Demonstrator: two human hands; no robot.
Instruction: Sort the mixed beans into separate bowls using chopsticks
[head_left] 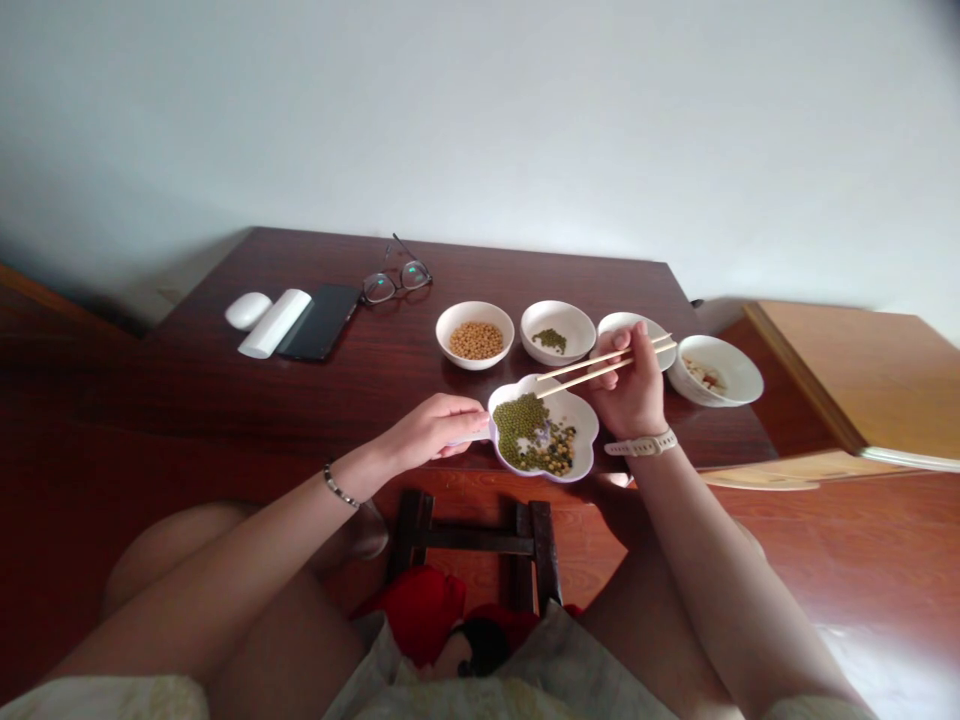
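My left hand is closed around the handle of a flower-shaped dish at the front edge of the table. Green mung beans fill the dish's left side, and mixed yellow and dark beans lie at its lower right. In my right hand is a pair of chopsticks, their tips over the dish near the mung beans. Behind stand a bowl of soybeans and a bowl with a few mung beans. My right hand partly hides a third white bowl.
A fourth bowl with pale and reddish pieces stands at the right. Glasses, a dark phone-like slab, a white case and a white mouse-shaped object lie on the dark table. A wooden cabinet is at right.
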